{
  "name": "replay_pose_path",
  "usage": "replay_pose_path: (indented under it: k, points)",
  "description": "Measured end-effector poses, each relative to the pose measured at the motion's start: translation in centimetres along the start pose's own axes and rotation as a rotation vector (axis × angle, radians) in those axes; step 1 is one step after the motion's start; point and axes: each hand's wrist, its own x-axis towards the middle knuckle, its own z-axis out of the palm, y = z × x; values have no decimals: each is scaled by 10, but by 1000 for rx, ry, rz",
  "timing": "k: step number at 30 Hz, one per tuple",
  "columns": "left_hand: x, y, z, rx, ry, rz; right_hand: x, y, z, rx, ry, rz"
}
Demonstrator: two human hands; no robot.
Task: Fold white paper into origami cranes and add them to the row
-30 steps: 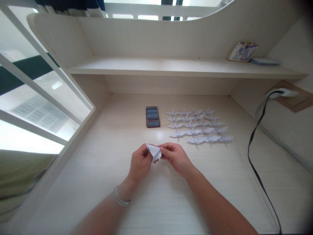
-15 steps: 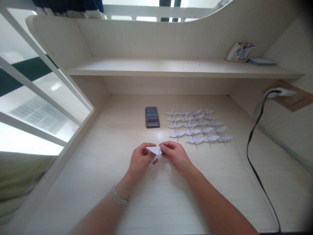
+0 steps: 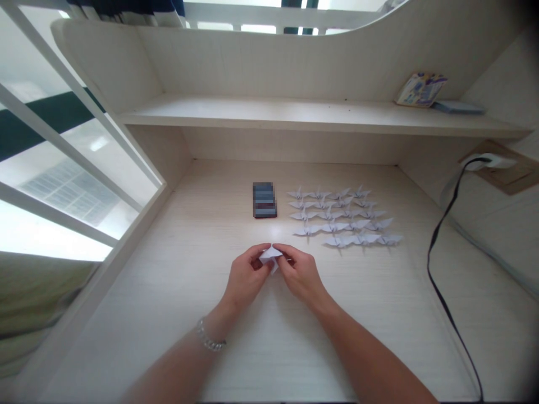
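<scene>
Between my two hands is a small piece of folded white paper (image 3: 270, 254), held just above the desk. My left hand (image 3: 249, 275) pinches its left side, thumb below and forefinger above. On the right, my right hand (image 3: 300, 272) grips the other side with thumb and forefinger, the fingertips of both hands nearly meeting at the top. Parts of the paper are hidden behind my fingers. Beyond my right hand, several white paper cranes (image 3: 334, 226) stand in rows with wings spread. A dark phone-like rectangle (image 3: 265, 200), its face blurred, lies behind my hands.
A pale wooden desk (image 3: 168, 292) spreads under everything, with a shelf (image 3: 252, 120) above its back. A small colourful box (image 3: 421, 90) leans on the shelf. Along the right, a black cable (image 3: 433, 280) runs down from a wall socket (image 3: 514, 168).
My right hand's fingers have shifted over the paper's top and right edge, closer to my left hand. The paper has turned, and less of it shows. The view has shifted slightly.
</scene>
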Motion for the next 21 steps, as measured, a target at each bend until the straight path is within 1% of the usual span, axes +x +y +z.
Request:
replay_pose_path:
  k: [3, 7, 12, 16, 19, 21]
  points:
    - [0, 2, 0, 37, -14, 24, 2, -1, -2, -45, 20, -42]
    - [1, 3, -2, 47, 1, 25, 2, -6, -5, -125, 34, -36]
    - [2, 4, -3, 92, 32, 37, 1, -8, -7, -82, 1, -41]
    - [2, 9, -4, 73, 45, 60, 3, -5, -9, 55, -72, 15]
    - [3, 12, -5, 19, 47, 56, 6, -2, -12, 271, -167, 94]
    - [3, 13, -6, 13, 52, 45, 8, 0, -14, 435, -202, 173]
